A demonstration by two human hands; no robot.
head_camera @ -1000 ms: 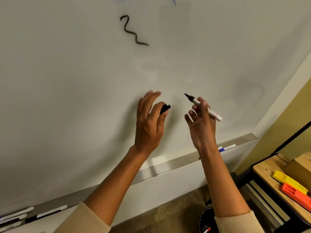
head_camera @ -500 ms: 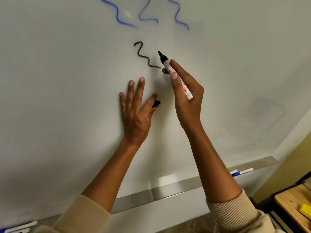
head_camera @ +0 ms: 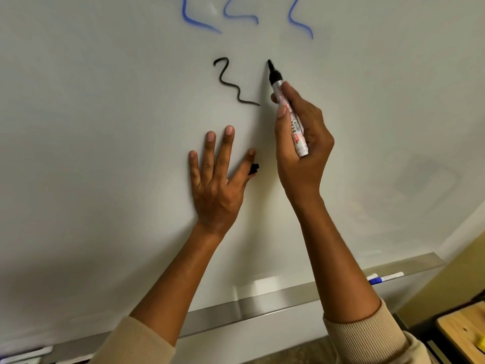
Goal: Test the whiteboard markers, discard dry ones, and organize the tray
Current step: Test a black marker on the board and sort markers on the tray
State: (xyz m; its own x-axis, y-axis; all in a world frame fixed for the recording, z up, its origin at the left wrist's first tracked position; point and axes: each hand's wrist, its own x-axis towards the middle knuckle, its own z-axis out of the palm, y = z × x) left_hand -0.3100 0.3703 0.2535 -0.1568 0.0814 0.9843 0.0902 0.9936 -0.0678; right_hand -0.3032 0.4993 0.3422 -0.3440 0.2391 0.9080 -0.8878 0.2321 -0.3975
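While the right hand (head_camera: pixel 301 143) grips the marker (head_camera: pixel 287 109) between thumb and curled fingers, its black tip points up and left and sits at the whiteboard (head_camera: pixel 105 153), just right of the top of a black squiggle (head_camera: pixel 231 82). Whether the tip touches the surface cannot be told. The right forearm rises steeply from a cream sleeve (head_camera: pixel 367 337) at the near right.

Left of it, the left hand (head_camera: pixel 215 185) lies flat on the board with fingers straight and spread, and the black cap (head_camera: pixel 254 168) is pinched between index finger and thumb. The two hands are near each other but apart.

Bare board lies open to the left of the squiggle and to the right of the marker. Above, three blue squiggles (head_camera: pixel 236 19) run off the top edge. Below the arms, the metal tray (head_camera: pixel 262 311) runs along the board's lower edge; a blue-capped marker (head_camera: pixel 384 278) lies near its right end, and white markers (head_camera: pixel 29 354) show dimly at the far left. A wooden table (head_camera: pixel 462 334) corner sits at the lower right.
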